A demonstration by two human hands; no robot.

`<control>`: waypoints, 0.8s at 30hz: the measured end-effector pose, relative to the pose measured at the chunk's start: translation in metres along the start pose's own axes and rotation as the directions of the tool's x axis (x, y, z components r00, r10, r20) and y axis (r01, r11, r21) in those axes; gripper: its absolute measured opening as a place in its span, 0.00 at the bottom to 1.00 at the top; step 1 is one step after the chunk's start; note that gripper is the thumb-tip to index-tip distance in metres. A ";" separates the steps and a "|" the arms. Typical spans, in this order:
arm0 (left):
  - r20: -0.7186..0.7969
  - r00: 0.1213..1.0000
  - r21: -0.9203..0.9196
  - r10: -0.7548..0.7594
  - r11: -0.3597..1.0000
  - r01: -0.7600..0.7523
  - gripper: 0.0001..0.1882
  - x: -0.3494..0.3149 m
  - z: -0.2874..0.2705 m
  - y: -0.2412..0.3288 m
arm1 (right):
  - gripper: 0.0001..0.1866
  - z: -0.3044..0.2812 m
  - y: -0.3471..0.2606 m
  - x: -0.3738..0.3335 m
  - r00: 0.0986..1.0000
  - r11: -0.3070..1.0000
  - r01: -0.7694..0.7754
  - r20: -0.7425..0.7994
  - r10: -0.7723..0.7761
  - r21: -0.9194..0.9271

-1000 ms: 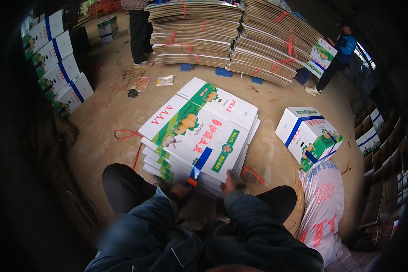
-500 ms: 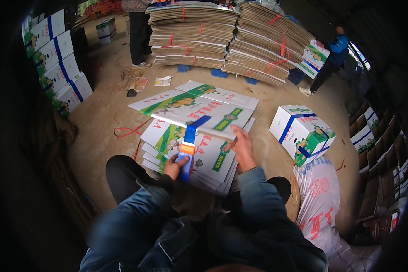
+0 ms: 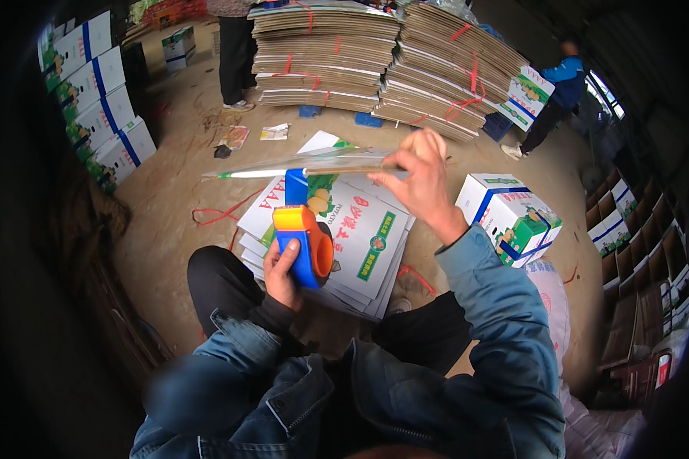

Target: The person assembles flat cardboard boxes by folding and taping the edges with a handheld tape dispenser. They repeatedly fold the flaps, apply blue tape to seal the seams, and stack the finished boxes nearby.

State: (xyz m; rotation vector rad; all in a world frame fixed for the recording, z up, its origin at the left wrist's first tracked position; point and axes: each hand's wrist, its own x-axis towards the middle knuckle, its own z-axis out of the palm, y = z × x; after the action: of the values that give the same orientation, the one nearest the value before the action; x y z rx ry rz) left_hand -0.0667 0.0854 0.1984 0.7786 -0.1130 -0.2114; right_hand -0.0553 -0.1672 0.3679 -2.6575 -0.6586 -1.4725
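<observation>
My left hand (image 3: 282, 281) grips a blue tape dispenser (image 3: 302, 256) with a yellow-orange top and an orange roll core. Blue tape (image 3: 295, 187) runs from it up to a flat folded carton (image 3: 344, 171), seen nearly edge-on and blurred. My right hand (image 3: 425, 180) pinches that carton's right side between thumb and fingers, holding it raised above a pile of flat cartons (image 3: 360, 237). These are white with green bands, potato pictures and red lettering. The pile lies on the floor between my legs.
A made-up carton (image 3: 509, 222) bound with blue tape stands at the right, behind a pale sack (image 3: 551, 298). Tall stacks of flat cardboard (image 3: 325, 57) rise ahead. Taped cartons (image 3: 103, 99) are piled at left, open ones (image 3: 643, 237) far right. Red strapping (image 3: 220, 219) lies loose. Two people stand beyond.
The flat carton has tipped up from lying slanted to nearly edge-on. My right hand has risen with its side, and the dispenser has turned to show its roll core.
</observation>
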 end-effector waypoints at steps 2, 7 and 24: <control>-0.005 0.999 0.023 0.053 0.998 -0.053 0.28 -0.002 0.004 0.010 | 0.17 0.003 0.002 0.014 0.995 0.943 -0.090 -0.016 0.100 0.321; 0.081 0.960 0.018 0.266 0.963 -0.269 0.27 -0.002 0.040 0.056 | 0.21 -0.014 -0.002 0.070 0.959 0.913 -0.107 -0.201 0.199 0.394; 0.225 0.973 0.174 0.045 0.981 -0.085 0.32 0.129 0.129 0.022 | 0.17 0.033 0.135 0.010 0.409 0.326 -0.627 -0.057 0.911 0.708</control>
State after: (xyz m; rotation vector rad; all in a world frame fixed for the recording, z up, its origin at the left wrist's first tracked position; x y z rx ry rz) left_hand 0.0393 -0.0176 0.3079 0.9314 -0.3714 -0.2262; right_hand 0.0269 -0.2792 0.3813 -1.5507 0.2672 -1.1643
